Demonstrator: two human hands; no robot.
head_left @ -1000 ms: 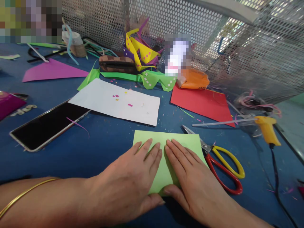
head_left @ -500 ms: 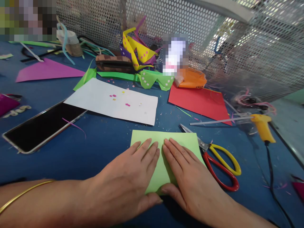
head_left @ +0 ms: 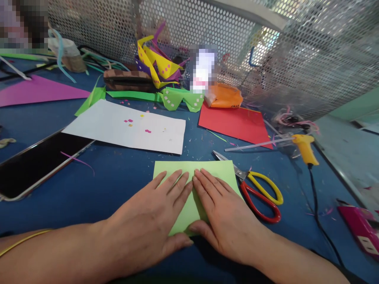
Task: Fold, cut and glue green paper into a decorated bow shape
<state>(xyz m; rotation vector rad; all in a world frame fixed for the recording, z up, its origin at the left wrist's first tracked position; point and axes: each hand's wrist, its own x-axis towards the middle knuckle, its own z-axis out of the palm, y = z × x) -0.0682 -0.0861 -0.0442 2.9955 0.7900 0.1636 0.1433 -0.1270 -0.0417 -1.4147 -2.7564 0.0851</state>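
Observation:
A light green sheet of paper (head_left: 195, 167) lies flat on the blue table (head_left: 124, 177) in front of me. My left hand (head_left: 151, 221) presses palm-down on its left half, fingers spread toward the far edge. My right hand (head_left: 225, 221) presses flat on its right half, fingertips touching those of the left hand. Both thumbs meet at the paper's near edge. Neither hand grips anything.
Scissors with red and yellow handles (head_left: 257, 191) lie just right of the paper. A yellow glue gun (head_left: 304, 148) with its cord is further right. A white sheet (head_left: 127, 126), red paper (head_left: 235, 122), a phone (head_left: 38, 161), paper crafts (head_left: 160, 65) and a mesh screen (head_left: 266, 51) lie beyond.
Both hands stay flat on the green paper. The view has shifted to the right, so everything sits further left in the picture and a pink object shows at the right edge.

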